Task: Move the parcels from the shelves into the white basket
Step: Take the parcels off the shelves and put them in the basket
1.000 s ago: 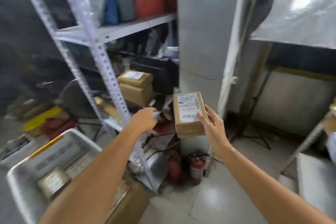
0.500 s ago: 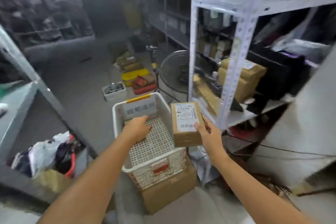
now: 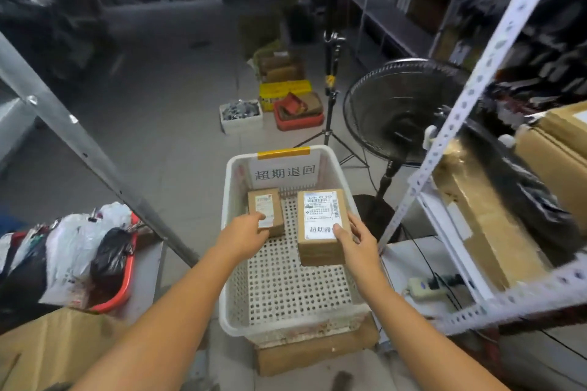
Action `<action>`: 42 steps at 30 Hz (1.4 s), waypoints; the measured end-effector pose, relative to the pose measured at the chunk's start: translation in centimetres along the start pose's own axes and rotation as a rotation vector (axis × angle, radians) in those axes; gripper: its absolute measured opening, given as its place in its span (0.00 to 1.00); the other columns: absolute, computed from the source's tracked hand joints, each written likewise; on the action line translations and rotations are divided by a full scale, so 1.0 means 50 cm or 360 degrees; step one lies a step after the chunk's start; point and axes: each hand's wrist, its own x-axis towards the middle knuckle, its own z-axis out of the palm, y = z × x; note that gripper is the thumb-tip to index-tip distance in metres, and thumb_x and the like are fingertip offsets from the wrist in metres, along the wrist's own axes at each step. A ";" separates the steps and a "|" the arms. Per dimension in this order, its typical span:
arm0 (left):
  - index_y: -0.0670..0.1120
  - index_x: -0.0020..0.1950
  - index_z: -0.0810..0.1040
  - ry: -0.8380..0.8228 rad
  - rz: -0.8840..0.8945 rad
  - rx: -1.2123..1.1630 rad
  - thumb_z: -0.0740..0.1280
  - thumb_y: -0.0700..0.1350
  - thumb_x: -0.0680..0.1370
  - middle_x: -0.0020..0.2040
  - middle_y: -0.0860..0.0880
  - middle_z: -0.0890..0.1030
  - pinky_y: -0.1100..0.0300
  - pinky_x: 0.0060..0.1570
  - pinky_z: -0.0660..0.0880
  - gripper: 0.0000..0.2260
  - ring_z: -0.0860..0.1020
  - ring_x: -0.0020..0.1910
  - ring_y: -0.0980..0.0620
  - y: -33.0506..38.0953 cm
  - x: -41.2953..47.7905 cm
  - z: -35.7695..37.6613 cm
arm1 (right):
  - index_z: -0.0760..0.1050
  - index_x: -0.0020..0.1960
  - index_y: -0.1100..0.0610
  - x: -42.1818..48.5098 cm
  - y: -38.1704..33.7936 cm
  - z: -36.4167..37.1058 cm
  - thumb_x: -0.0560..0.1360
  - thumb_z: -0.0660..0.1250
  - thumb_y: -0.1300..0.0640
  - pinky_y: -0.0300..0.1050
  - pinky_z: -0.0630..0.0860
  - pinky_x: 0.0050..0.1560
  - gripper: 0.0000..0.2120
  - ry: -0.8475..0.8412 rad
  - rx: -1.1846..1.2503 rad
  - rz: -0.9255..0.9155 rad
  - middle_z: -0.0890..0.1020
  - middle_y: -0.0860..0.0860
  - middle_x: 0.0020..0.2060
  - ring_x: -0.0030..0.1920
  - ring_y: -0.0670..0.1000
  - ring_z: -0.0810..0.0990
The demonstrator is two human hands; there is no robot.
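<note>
The white basket, with a label on its far wall, sits on a cardboard box straight in front of me. My right hand grips the near end of a larger brown parcel with a white shipping label, held low inside the basket on its right side. A small brown parcel is in the basket's far left part. My left hand holds its near end, thumb on top. I cannot tell whether either parcel touches the perforated floor.
A white metal shelf post and shelves with large cardboard boxes stand close on the right. A black fan and a tripod are behind the basket. A red tub of bags sits left, and a power strip lies right.
I turned from the shelf to the basket. My right hand carried the larger parcel down into it, and my left hand reached in to the small parcel.
</note>
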 end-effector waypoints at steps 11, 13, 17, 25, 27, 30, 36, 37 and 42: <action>0.51 0.73 0.65 0.0019 -0.0277 -0.0097 0.61 0.52 0.79 0.68 0.46 0.73 0.52 0.54 0.76 0.22 0.77 0.59 0.45 -0.149 0.418 0.229 | 0.69 0.72 0.51 0.489 0.244 0.113 0.78 0.67 0.55 0.26 0.75 0.39 0.23 -0.0067 -0.0180 0.0097 0.78 0.43 0.57 0.50 0.35 0.77; 0.50 0.74 0.64 0.0016 -0.0240 -0.0087 0.61 0.52 0.79 0.68 0.45 0.73 0.51 0.57 0.75 0.23 0.76 0.61 0.45 -0.191 0.509 0.276 | 0.68 0.73 0.51 0.565 0.308 0.138 0.78 0.67 0.55 0.26 0.75 0.39 0.24 -0.0034 -0.0207 0.0099 0.79 0.44 0.58 0.51 0.36 0.78; 0.50 0.73 0.66 0.0105 -0.0213 -0.0154 0.62 0.50 0.79 0.70 0.47 0.71 0.51 0.62 0.71 0.22 0.72 0.65 0.46 -0.260 0.669 0.362 | 0.68 0.73 0.52 0.697 0.433 0.184 0.78 0.67 0.56 0.24 0.73 0.35 0.24 0.0022 -0.0209 0.0101 0.78 0.43 0.56 0.46 0.34 0.78; 0.54 0.74 0.64 0.0148 -0.0157 -0.0038 0.61 0.52 0.79 0.76 0.46 0.60 0.47 0.70 0.60 0.23 0.56 0.74 0.44 -0.310 0.851 0.481 | 0.69 0.70 0.48 0.882 0.586 0.238 0.78 0.67 0.55 0.30 0.76 0.39 0.21 -0.0005 -0.0198 0.0110 0.79 0.42 0.57 0.47 0.36 0.80; 0.54 0.74 0.63 0.0164 -0.0167 -0.0001 0.61 0.52 0.78 0.76 0.46 0.58 0.45 0.70 0.58 0.24 0.54 0.75 0.45 -0.320 0.877 0.498 | 0.67 0.72 0.48 0.916 0.615 0.249 0.78 0.67 0.57 0.26 0.74 0.36 0.24 -0.0030 -0.0202 0.0123 0.77 0.42 0.58 0.46 0.35 0.79; 0.56 0.74 0.62 0.0182 -0.0174 0.0044 0.61 0.52 0.77 0.77 0.46 0.56 0.43 0.71 0.55 0.24 0.51 0.76 0.45 -0.333 0.901 0.521 | 0.68 0.71 0.46 0.942 0.660 0.264 0.78 0.66 0.58 0.26 0.73 0.39 0.23 -0.0105 -0.0216 0.0163 0.76 0.40 0.59 0.47 0.34 0.78; 0.59 0.73 0.61 0.0261 -0.0135 0.0114 0.59 0.57 0.78 0.77 0.48 0.57 0.43 0.71 0.54 0.23 0.52 0.76 0.46 -0.354 0.911 0.542 | 0.66 0.73 0.45 0.956 0.713 0.263 0.79 0.65 0.56 0.25 0.74 0.43 0.24 -0.0211 -0.0289 0.0208 0.78 0.36 0.55 0.52 0.32 0.77; 0.59 0.73 0.60 0.0248 -0.0120 0.0131 0.59 0.57 0.78 0.77 0.48 0.56 0.43 0.70 0.54 0.23 0.52 0.76 0.46 -0.356 0.910 0.541 | 0.65 0.74 0.45 0.956 0.713 0.261 0.79 0.65 0.56 0.25 0.74 0.44 0.24 -0.0227 -0.0320 0.0209 0.78 0.36 0.55 0.52 0.33 0.77; 0.53 0.74 0.63 0.0005 -0.0146 0.0158 0.61 0.53 0.78 0.75 0.46 0.61 0.46 0.70 0.62 0.24 0.59 0.73 0.44 -0.348 0.874 0.496 | 0.62 0.76 0.50 0.930 0.658 0.250 0.80 0.63 0.53 0.48 0.72 0.67 0.25 -0.0292 -0.0618 0.0285 0.75 0.49 0.68 0.64 0.48 0.75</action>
